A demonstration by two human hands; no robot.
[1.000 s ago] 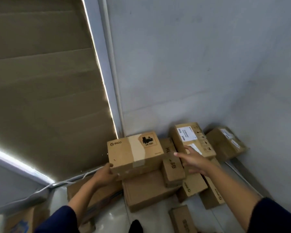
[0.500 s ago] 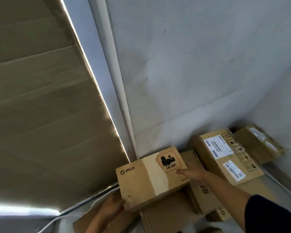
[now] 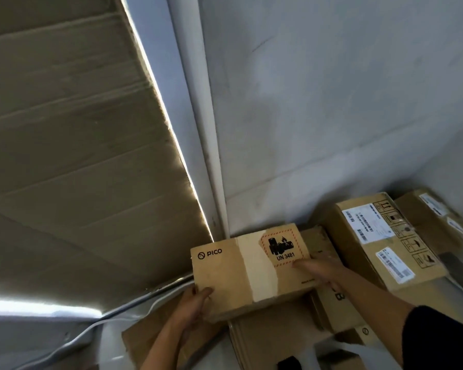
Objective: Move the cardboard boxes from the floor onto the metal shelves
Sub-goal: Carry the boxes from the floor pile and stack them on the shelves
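Between two hands [image 3: 191, 305] [image 3: 320, 269] — one PICO box [image 3: 241, 273]; beside it — two labelled boxes [image 3: 380, 236] [image 3: 436, 212].

At least six cardboard boxes are showing: one PICO box [image 3: 249, 273] is sitting up between two hands, the left hand [image 3: 195, 303] and the right hand [image 3: 318, 268], and five or so are lying along the floor's far edge and right corner, where overlap is blurring the exact count. One red-bordered hazard sticker [image 3: 281, 249] is showing on the PICO box. Two white labels each are showing on the large box [image 3: 372, 265] and the corner box [image 3: 422, 209].
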